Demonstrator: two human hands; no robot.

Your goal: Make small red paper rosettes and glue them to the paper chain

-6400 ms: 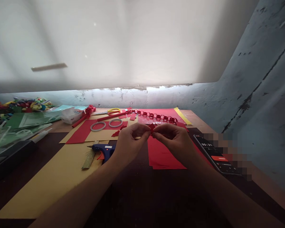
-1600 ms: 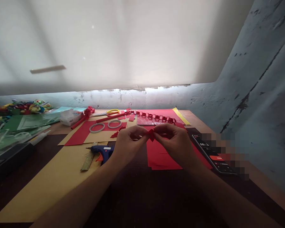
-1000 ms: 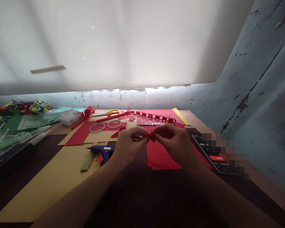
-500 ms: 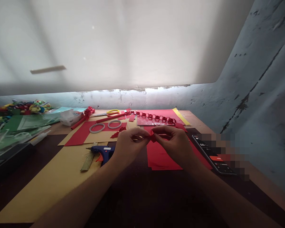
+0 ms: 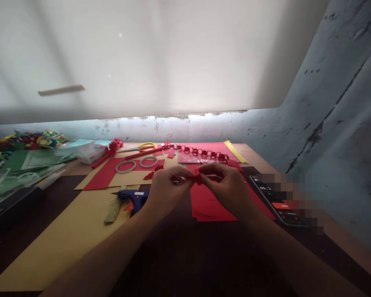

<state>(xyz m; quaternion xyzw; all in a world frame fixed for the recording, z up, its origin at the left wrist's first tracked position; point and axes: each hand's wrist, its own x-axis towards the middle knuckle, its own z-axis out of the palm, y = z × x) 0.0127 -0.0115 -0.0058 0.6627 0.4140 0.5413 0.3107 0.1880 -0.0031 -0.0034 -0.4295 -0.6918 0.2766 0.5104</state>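
Observation:
A small folded piece of red paper [image 5: 198,178] is pinched between the fingertips of both hands, above the table's middle. My left hand [image 5: 172,185] grips its left side, thumb and forefinger closed. From the right, my right hand [image 5: 223,181] pinches the other side the same way. Fingers hide much of the piece, so its exact shape cannot be made out. Red paper sheets [image 5: 210,204] lie under and behind my right hand. Beside my left wrist rests a blue glue gun [image 5: 133,197] with an orange trigger and a small lit light.
Behind the hands lies a red paper chain [image 5: 204,152]. Two grey rings [image 5: 125,166], yellow-handled scissors [image 5: 145,146] and a red paper roll [image 5: 144,154] are further left. A phone [image 5: 275,202] lies right. Yellow card [image 5: 58,243] covers the left side; a white panel [image 5: 160,57] hangs overhead.
Both hands keep their pinch on the red paper piece, which has turned very slightly between the fingertips. The whole view has shifted by a tiny amount; everything else stays in place.

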